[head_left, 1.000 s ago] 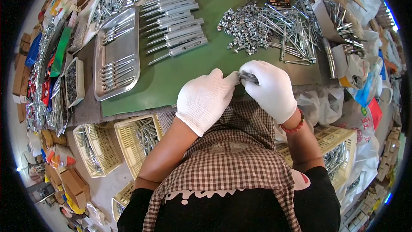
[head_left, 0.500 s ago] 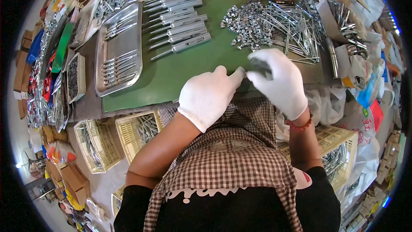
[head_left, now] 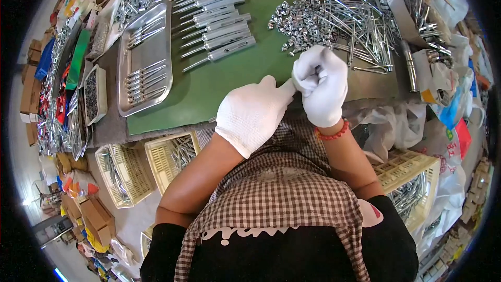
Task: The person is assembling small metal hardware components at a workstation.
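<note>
My left hand point(head_left: 253, 110), in a white knit glove, lies over the near edge of the green work mat point(head_left: 250, 60). Its fingers are wrapped round a metal rod; only a thin grey end point(head_left: 213, 120) shows beside the palm, and the rest is hidden. Right against its fingertips, my right hand point(head_left: 322, 87), gloved as well, has its fingers curled in; what they pinch, if anything, is hidden. Beyond that hand lie a heap of small shiny metal fittings point(head_left: 300, 23) and a pile of long thin bolts point(head_left: 360, 31).
A row of slotted metal tubes with rods point(head_left: 229, 48) lies at left centre. Left of it, a steel tray point(head_left: 169, 81) holds several slim metal pieces. A narrow box of dark small parts point(head_left: 94, 94) stands farther left. Yellow crates point(head_left: 138, 188) sit below the table edge.
My right hand has turned and moved slightly left, its fingers curling in against my left hand's fingertips. The left hand has barely shifted.
</note>
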A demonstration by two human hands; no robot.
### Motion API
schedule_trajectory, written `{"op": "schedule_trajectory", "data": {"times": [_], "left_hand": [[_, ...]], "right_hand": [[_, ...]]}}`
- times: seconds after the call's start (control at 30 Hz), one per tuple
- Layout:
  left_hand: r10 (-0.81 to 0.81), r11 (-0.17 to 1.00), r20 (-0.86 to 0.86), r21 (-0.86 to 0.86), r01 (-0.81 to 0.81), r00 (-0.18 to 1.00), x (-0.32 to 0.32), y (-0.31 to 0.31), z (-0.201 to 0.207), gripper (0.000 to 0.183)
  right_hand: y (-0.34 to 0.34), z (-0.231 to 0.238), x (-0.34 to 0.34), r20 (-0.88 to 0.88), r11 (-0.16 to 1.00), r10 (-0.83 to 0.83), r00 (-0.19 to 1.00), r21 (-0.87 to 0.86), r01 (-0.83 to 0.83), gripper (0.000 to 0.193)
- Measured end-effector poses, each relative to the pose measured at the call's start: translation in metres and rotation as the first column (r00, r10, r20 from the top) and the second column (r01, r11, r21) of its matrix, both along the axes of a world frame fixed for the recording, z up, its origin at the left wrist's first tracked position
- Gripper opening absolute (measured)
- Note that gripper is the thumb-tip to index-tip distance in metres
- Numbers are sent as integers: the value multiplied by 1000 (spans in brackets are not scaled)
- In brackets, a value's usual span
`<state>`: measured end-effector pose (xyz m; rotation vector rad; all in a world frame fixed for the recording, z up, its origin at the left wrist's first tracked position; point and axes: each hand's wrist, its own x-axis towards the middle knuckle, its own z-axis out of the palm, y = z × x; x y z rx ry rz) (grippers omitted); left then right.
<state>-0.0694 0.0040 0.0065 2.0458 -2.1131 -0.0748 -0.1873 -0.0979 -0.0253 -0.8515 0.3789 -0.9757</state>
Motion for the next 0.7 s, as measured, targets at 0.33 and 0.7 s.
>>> {"op": "schedule_trajectory", "data": {"times": [0.33,0.7], "left_hand": [[-82,997,120,23,80,989,-9,-16,7,9],[578,816,46,-26,-577,815,78,205,5,17]], "right_hand": [[-6,1,-7,78,990,-114,990,94,106,50],[-5,-3,-7,56,986,31,998,160,-40,51]]}}
